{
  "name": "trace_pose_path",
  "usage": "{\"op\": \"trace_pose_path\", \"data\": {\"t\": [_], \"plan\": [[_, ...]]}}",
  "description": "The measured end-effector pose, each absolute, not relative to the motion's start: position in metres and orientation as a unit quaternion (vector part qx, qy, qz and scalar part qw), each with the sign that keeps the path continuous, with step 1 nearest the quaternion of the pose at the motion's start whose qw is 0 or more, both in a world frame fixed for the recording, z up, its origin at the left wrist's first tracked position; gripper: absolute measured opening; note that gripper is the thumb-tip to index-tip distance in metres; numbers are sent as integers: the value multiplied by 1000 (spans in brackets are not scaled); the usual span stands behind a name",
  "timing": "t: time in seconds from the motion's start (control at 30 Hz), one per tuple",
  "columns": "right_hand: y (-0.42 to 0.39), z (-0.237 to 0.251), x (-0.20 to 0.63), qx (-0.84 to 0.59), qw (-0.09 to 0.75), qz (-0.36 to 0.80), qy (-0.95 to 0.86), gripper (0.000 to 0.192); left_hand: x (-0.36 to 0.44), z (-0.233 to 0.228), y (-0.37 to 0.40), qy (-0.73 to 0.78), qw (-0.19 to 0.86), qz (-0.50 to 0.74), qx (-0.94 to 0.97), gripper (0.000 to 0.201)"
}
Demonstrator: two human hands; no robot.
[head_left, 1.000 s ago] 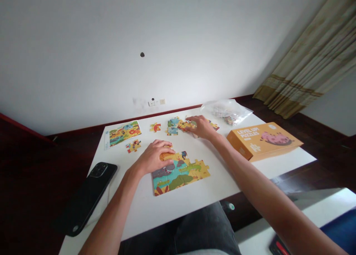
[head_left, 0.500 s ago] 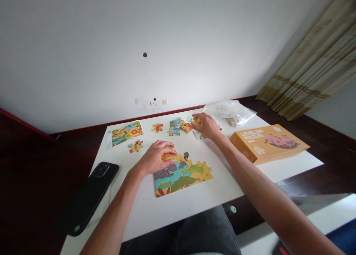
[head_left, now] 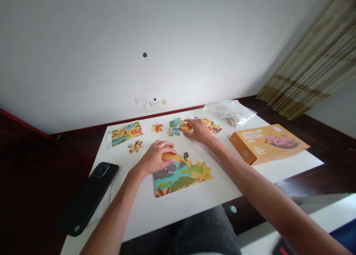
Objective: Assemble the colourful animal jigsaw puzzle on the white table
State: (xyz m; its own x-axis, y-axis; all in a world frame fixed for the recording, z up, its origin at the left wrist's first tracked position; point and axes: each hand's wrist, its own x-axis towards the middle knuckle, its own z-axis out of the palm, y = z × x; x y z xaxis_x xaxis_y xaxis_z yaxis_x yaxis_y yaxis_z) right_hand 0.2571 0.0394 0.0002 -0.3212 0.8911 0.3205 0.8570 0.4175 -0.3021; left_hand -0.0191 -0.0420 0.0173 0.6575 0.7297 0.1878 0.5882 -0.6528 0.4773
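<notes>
My left hand (head_left: 158, 155) rests on the upper left part of a partly joined jigsaw puzzle (head_left: 183, 179), thumb and fingers apart. A hippo and a crocodile show in its picture. Farther back, my right hand (head_left: 198, 130) is over loose puzzle pieces, its fingers spread and reaching left. A red and yellow piece (head_left: 189, 126) lies by its fingertips; whether they touch it I cannot tell. Blue puzzle pieces (head_left: 174, 127) lie just left of that hand, and more yellow puzzle pieces (head_left: 215, 127) lie to its right, partly hidden.
A picture card (head_left: 126, 133) lies at the back left, near two single puzzle pieces (head_left: 135, 146). A black phone (head_left: 93, 197) is along the left edge. On the right are an orange puzzle box (head_left: 268, 143) and a clear plastic bag (head_left: 230, 112) with pieces inside.
My right hand has moved left and slightly toward me across the loose pieces, uncovering yellow pieces on its right. My left hand stays on the joined puzzle.
</notes>
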Motion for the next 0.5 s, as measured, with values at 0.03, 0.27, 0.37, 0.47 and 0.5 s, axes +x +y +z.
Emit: {"op": "trace_pose_path", "data": {"t": [0.03,0.27,0.37,0.47,0.5], "plan": [[39,2,258,-533,226,42,-814,61,-19,17,-42,371,192,184,890,22],[29,25,269,-423,277,195,-841,72,-19,18,-42,377,192,204,883,32],[26,24,262,-371,292,349,-810,81,-22,17,-39,411,181,263,854,36],[24,17,251,-346,308,447,-765,85,-25,14,-35,437,159,289,837,28],[23,14,247,-341,310,463,-757,86,-26,12,-34,441,154,288,836,27]]}}
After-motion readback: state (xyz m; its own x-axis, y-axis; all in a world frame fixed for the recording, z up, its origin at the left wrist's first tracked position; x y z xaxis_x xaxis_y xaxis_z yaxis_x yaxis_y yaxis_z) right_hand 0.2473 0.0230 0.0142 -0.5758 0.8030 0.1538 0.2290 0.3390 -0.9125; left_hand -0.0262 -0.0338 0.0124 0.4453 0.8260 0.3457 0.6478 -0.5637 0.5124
